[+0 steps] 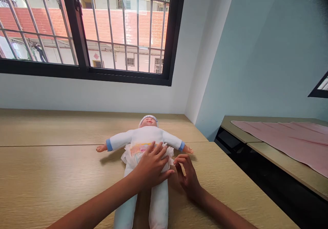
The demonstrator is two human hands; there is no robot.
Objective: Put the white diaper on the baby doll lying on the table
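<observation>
A baby doll (147, 133) in white clothes with blue cuffs and a white cap lies on its back on the wooden table (64, 174), arms spread. Around its waist is a white ruffled diaper (128, 154) with a coloured front band. My left hand (153, 164) lies over the front of the diaper, fingers apart. At the diaper's side on the right, my right hand (186, 174) has its thumb and fingertips brought near the ruffled edge; whether they pinch it is too small to tell.
Behind the table is a white wall with a barred, black-framed window (125, 77). Over on the right, a pink cloth (287, 140) covers part of another table (230, 125), with a dark gap between the two tables.
</observation>
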